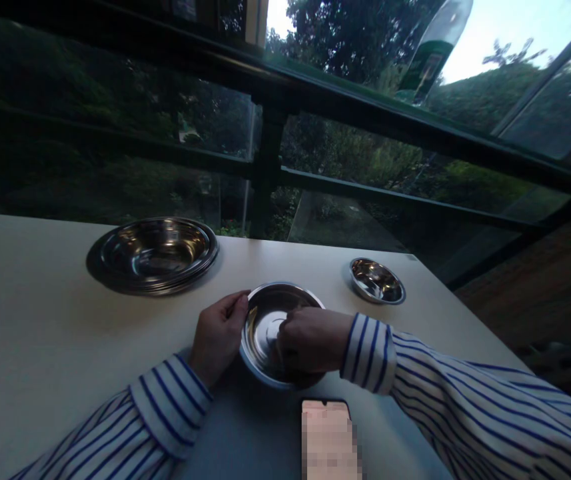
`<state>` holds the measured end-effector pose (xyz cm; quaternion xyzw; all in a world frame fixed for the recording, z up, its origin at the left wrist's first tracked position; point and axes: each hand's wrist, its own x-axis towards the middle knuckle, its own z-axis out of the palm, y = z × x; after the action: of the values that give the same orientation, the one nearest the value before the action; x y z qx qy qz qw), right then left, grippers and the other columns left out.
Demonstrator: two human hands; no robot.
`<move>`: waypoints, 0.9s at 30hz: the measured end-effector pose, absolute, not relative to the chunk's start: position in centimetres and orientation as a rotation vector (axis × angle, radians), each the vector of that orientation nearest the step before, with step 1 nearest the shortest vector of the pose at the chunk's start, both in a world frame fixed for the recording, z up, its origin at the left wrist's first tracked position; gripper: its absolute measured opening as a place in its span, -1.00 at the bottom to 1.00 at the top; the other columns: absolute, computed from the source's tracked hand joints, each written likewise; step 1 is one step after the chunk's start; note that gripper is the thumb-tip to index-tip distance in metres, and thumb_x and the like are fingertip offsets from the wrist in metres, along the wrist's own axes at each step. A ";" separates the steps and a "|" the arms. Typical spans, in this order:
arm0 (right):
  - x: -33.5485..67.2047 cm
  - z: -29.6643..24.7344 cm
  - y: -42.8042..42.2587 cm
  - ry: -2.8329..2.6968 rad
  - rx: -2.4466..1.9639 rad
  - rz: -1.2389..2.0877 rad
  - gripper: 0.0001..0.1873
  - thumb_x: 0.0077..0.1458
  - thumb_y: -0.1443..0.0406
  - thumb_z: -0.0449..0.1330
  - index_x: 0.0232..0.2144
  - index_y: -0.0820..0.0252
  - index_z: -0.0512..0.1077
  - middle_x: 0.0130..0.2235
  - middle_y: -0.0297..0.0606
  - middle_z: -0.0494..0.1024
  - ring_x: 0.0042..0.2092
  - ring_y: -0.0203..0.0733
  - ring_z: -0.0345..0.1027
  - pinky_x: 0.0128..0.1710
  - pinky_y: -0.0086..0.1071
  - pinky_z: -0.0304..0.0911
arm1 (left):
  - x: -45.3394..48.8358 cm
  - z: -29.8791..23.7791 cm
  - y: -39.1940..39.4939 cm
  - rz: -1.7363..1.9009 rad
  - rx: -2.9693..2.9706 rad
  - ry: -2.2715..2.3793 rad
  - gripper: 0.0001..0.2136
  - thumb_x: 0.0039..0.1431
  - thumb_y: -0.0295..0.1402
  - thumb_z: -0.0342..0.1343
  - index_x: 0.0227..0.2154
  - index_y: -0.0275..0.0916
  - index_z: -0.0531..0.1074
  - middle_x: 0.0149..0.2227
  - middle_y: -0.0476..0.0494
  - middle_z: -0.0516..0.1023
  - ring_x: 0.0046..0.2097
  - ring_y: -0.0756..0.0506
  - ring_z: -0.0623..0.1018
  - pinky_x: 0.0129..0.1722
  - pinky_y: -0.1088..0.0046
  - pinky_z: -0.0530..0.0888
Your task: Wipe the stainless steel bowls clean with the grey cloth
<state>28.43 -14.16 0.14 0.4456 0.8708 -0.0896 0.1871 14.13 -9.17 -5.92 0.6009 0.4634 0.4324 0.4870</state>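
A shiny steel bowl is at the middle of the white table, tilted a little toward me. My left hand grips its left rim, thumb on top. Inside the bowl is my right hand, its fingers curled down against the inner wall. Whatever those fingers hold, if anything, is hidden behind the hand. Just below the bowl lies a phone with a lit, blurred-out screen.
Several nested steel bowls stand at the back left of the white table. A smaller steel bowl sits at the back right. Beyond the table runs a dark green railing, with a plastic bottle on it.
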 end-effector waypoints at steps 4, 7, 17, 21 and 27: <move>28.5 0.4 -14.2 2.508 1.279 -0.225 -0.80 0.01 0.33 0.06 -0.34 0.17 0.47 -0.32 -0.19 0.52 -0.25 -0.16 0.35 -0.35 -0.38 0.16 | 14.0 -6.0 -9.0 1.011 1.431 1.071 -0.67 -0.04 -0.21 0.05 -0.28 -0.35 0.48 -0.31 -0.20 0.58 -0.29 -0.14 0.53 -0.26 0.35 0.44; 29.1 0.3 -14.1 2.372 1.363 -0.071 -0.80 0.02 0.36 0.05 -0.35 0.22 0.47 -0.35 -0.12 0.52 -0.25 -0.09 0.35 -0.39 -0.34 0.17 | 14.0 -6.0 -8.9 1.002 1.449 1.034 -0.67 -0.05 -0.20 0.06 -0.28 -0.33 0.48 -0.30 -0.19 0.58 -0.27 -0.14 0.53 -0.23 0.34 0.44; 28.9 -1.6 -13.4 2.648 1.379 0.002 -0.81 0.08 0.37 0.00 -0.32 0.28 0.41 -0.33 -0.13 0.45 -0.26 -0.18 0.30 -0.30 -0.34 0.16 | 14.1 -6.3 -8.8 1.055 1.426 1.070 -0.68 -0.04 -0.21 0.05 -0.29 -0.33 0.48 -0.29 -0.20 0.58 -0.29 -0.13 0.53 -0.25 0.35 0.45; 29.3 -1.2 -13.5 2.596 1.454 0.023 -0.82 0.06 0.40 0.02 -0.34 0.33 0.42 -0.32 -0.10 0.45 -0.28 -0.18 0.30 -0.29 -0.34 0.17 | 14.0 -6.4 -8.8 1.068 1.453 1.106 -0.68 -0.04 -0.22 0.05 -0.30 -0.33 0.49 -0.28 -0.20 0.57 -0.26 -0.13 0.53 -0.22 0.35 0.43; 29.2 -1.6 -13.6 2.715 1.266 -0.149 -0.84 0.01 0.43 0.06 -0.41 0.31 0.45 -0.34 -0.16 0.47 -0.28 -0.24 0.30 -0.25 -0.38 0.16 | 14.1 -6.1 -8.8 1.050 1.432 1.089 -0.67 -0.05 -0.21 0.05 -0.28 -0.33 0.49 -0.28 -0.21 0.58 -0.28 -0.14 0.54 -0.25 0.35 0.45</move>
<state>29.16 -13.62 -1.55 0.4211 0.9029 -0.0494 0.0710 14.09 -8.83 -6.06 0.5935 0.4511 0.4352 0.5049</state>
